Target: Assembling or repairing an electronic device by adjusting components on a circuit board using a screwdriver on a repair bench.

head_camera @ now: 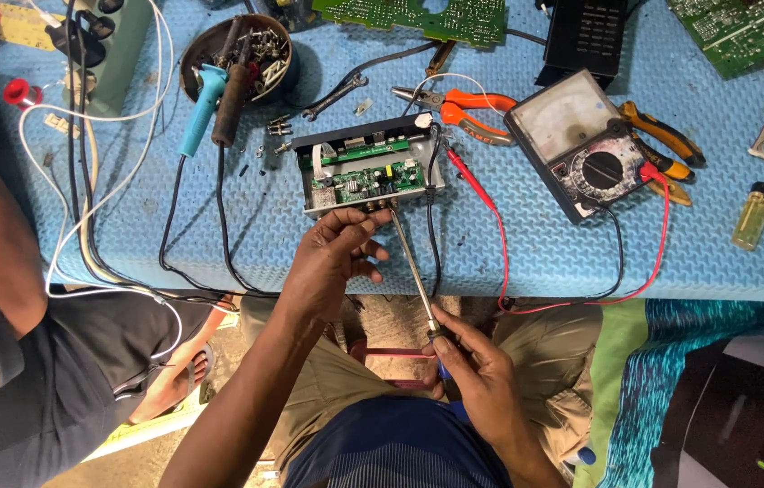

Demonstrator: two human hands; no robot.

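The right hand [477, 361], nearest the camera, grips a screwdriver [413, 267] by its handle, the shaft slanting up to the front edge of the open box [368, 172]. The left hand [332, 258] pinches that same edge, fingers closed on it. The meter [581, 145] sits right of the box, pliers [454, 104] between them, soldering irons [215, 99] to its left.

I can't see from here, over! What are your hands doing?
Left hand steadying open circuit box. Right hand gripping long screwdriver, tip at box's front edge. Red probe lead lying right beside it.
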